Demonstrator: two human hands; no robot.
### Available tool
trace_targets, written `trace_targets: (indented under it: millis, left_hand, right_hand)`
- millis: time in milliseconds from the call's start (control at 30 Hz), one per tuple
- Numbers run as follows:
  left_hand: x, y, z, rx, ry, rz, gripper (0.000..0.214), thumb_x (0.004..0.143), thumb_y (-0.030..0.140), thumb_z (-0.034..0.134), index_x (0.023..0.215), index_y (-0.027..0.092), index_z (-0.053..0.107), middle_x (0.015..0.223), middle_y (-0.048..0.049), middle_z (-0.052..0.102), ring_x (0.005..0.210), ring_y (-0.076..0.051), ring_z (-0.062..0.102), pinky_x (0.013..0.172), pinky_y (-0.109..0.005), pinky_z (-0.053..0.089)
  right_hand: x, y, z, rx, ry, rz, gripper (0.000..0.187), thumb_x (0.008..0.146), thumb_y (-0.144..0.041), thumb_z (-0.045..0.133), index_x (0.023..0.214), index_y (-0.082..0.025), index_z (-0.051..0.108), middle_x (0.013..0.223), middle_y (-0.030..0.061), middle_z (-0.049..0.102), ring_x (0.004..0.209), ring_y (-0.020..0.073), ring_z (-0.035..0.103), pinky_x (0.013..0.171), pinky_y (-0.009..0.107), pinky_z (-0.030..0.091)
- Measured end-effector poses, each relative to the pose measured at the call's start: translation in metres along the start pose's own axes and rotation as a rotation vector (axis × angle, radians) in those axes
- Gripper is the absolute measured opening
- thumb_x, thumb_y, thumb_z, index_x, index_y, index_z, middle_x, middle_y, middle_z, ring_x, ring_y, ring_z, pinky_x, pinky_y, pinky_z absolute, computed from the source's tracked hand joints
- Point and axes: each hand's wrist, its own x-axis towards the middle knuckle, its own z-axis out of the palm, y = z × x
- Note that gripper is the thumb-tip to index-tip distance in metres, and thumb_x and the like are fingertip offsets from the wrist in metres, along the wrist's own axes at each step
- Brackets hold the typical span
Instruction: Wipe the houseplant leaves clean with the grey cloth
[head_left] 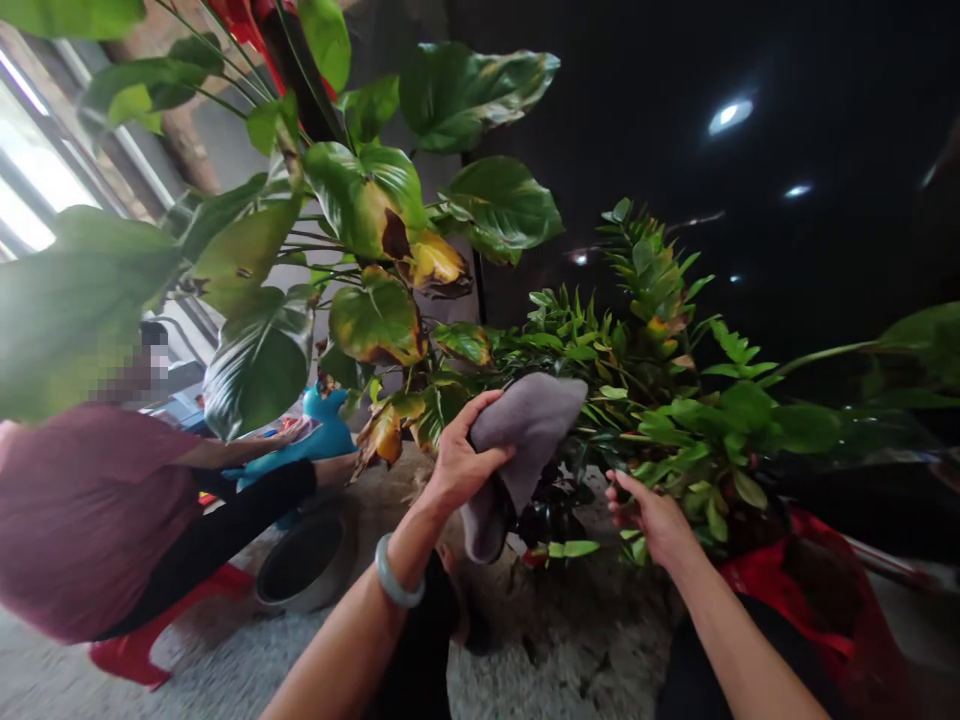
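My left hand (461,455) is raised among the plants and grips a grey cloth (525,425), which hangs down below the fingers. A pale bangle (395,580) sits on that wrist. My right hand (651,515) reaches under the small-leaved green plant (675,400), its fingers curled around dark leaves or stems low down. What exactly they hold is hidden by foliage. A big-leaved plant (360,260) with yellow and brown patches on its leaves rises to the left of the cloth.
Another person in a maroon top (82,520) sits at the left, a dark-sleeved arm (240,520) stretched toward a blue object (322,440). A grey bowl-shaped pot (304,560) stands on the pale floor. Red wrapping (787,580) covers a pot at the right.
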Motion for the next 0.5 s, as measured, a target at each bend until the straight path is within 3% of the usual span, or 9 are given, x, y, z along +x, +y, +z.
trace_targets:
  millis: [67, 100, 200, 267, 300, 400, 500]
  left_hand:
    - [-0.006, -0.017, 0.011, 0.029, 0.02, -0.072, 0.063, 0.056, 0.012, 0.067, 0.119, 0.017, 0.061, 0.121, -0.0054, 0.064, 0.112, -0.027, 0.057, 0.102, -0.04, 0.04]
    - [-0.014, -0.026, 0.014, 0.058, -0.047, -0.115, 0.064, 0.054, 0.01, 0.066, 0.117, 0.017, 0.063, 0.12, -0.0056, 0.064, 0.112, -0.027, 0.057, 0.102, -0.04, 0.04]
    - [-0.039, -0.035, 0.013, 0.104, -0.452, -0.195, 0.063, 0.049, 0.006, 0.068, 0.111, 0.018, 0.068, 0.114, -0.0048, 0.068, 0.107, -0.028, 0.059, 0.098, -0.039, 0.043]
    - [-0.045, -0.025, 0.003, 0.059, -0.582, -0.187, 0.061, 0.05, 0.008, 0.071, 0.11, 0.02, 0.069, 0.114, -0.0039, 0.069, 0.106, -0.028, 0.06, 0.097, -0.037, 0.044]
    - [-0.042, -0.017, -0.002, 0.03, -0.549, -0.164, 0.06, 0.051, 0.009, 0.072, 0.11, 0.02, 0.069, 0.115, -0.0038, 0.069, 0.108, -0.027, 0.06, 0.098, -0.037, 0.044]
    - [-0.016, 0.006, -0.007, -0.026, -0.256, -0.071, 0.062, 0.055, 0.013, 0.073, 0.116, 0.02, 0.066, 0.118, -0.0036, 0.067, 0.111, -0.027, 0.058, 0.099, -0.036, 0.042]
    - [0.007, 0.004, 0.008, -0.043, -0.029, -0.038, 0.063, 0.058, 0.017, 0.072, 0.12, 0.019, 0.061, 0.116, -0.0034, 0.065, 0.107, -0.025, 0.059, 0.096, -0.036, 0.044]
  right_hand:
    - [0.001, 0.001, 0.002, -0.001, 0.0, 0.007, 0.019, 0.058, -0.033, 0.075, 0.066, -0.016, 0.069, 0.049, 0.0008, 0.063, 0.04, 0.0133, 0.056, 0.036, 0.022, 0.04]
    - [0.002, 0.002, 0.002, -0.005, 0.002, 0.014, 0.018, 0.058, -0.032, 0.075, 0.065, -0.017, 0.069, 0.048, 0.0009, 0.063, 0.04, 0.0137, 0.056, 0.035, 0.022, 0.039]
    - [0.003, 0.004, -0.001, -0.029, 0.01, 0.04, 0.016, 0.057, -0.029, 0.075, 0.064, -0.017, 0.069, 0.046, 0.001, 0.062, 0.038, 0.0142, 0.055, 0.033, 0.021, 0.037]
    - [0.003, 0.006, -0.003, -0.04, 0.007, 0.053, 0.015, 0.058, -0.029, 0.076, 0.065, -0.016, 0.069, 0.047, 0.0014, 0.062, 0.037, 0.0137, 0.054, 0.032, 0.021, 0.036]
    - [0.003, 0.006, -0.004, -0.042, 0.005, 0.058, 0.015, 0.058, -0.028, 0.076, 0.065, -0.016, 0.069, 0.047, 0.0015, 0.062, 0.036, 0.0134, 0.053, 0.032, 0.022, 0.036]
    - [0.003, 0.006, -0.005, -0.046, -0.004, 0.058, 0.015, 0.059, -0.029, 0.076, 0.065, -0.016, 0.069, 0.048, 0.0013, 0.062, 0.035, 0.0123, 0.051, 0.034, 0.023, 0.039]
    - [0.003, 0.004, -0.002, -0.056, -0.007, 0.049, 0.014, 0.06, -0.028, 0.075, 0.064, -0.017, 0.068, 0.048, 0.0016, 0.062, 0.038, 0.0132, 0.054, 0.035, 0.022, 0.04]
